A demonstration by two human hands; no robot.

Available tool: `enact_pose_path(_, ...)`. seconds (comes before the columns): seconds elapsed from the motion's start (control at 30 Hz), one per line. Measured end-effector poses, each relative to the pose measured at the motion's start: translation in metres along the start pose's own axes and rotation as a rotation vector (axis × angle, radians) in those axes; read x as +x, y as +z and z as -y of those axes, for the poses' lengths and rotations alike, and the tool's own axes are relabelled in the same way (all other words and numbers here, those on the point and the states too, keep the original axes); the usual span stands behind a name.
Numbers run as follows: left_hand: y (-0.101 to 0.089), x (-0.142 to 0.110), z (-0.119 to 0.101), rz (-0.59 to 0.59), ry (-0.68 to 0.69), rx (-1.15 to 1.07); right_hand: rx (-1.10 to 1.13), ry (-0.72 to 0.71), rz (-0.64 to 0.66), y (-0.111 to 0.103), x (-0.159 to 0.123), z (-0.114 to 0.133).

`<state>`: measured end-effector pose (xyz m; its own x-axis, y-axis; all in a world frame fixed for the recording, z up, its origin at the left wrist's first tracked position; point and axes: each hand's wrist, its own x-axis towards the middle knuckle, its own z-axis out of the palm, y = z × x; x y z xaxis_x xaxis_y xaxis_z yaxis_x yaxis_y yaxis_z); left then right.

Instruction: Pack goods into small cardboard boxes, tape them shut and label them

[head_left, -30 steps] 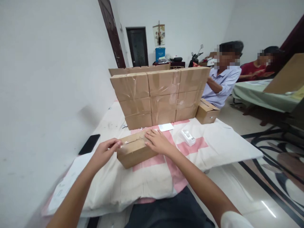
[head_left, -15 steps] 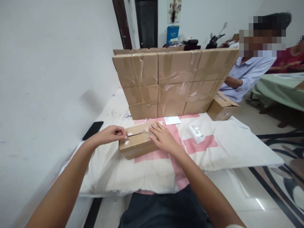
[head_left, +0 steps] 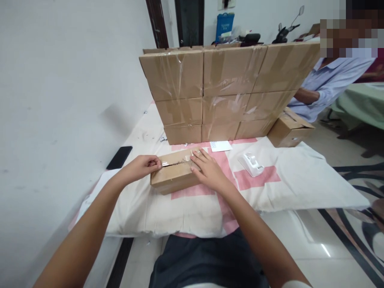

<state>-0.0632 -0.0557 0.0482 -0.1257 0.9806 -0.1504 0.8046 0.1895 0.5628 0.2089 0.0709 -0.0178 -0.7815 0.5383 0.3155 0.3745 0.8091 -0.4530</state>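
Observation:
A closed cardboard box (head_left: 177,176) lies on the cloth in front of me, its top flaps meeting at a seam with a ragged, torn edge. At the seam's left end, my left hand (head_left: 147,165) is closed in a pinch on a piece of clear tape (head_left: 165,163); the fingertips partly hide it. My right hand (head_left: 207,170) rests with fingers stretched over the right end of the box top, holding nothing. Right of the box stands a white tape dispenser (head_left: 251,165). Behind it lies a white card (head_left: 221,146) with blue print.
Stacked cardboard boxes (head_left: 228,84), bound with clear tape, rise at the table's back. Another box (head_left: 289,130) stands right of them, near a person in a light blue shirt (head_left: 336,80). A black phone (head_left: 119,157) lies left by the wall (head_left: 60,100).
My view has tilted down and shifted slightly left. My left fingers have curled in more tightly at the box's left edge. My right hand stays on the box top.

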Motion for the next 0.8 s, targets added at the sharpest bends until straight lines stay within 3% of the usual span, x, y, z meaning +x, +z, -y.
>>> enact_pose_path(0.17, -0.003, -0.008, 0.003, -0.079, 0.034, -0.032, 0.011, 0.031, 0.018, -0.004, 0.0, 0.003)
enact_pose_path(0.33, -0.022, -0.026, -0.004, -0.228, 0.057, -0.087, 0.009, 0.03, 0.045, -0.008, 0.0, 0.007)
enact_pose_path(0.53, -0.032, -0.014, -0.01, 0.052, 0.031, -0.034, 0.017, 0.021, 0.021, -0.005, 0.0, 0.006)
enact_pose_path(0.8, -0.023, 0.021, 0.008, 0.164, -0.046, 0.115, 0.015, -0.008, -0.002, -0.003, 0.0, 0.003)
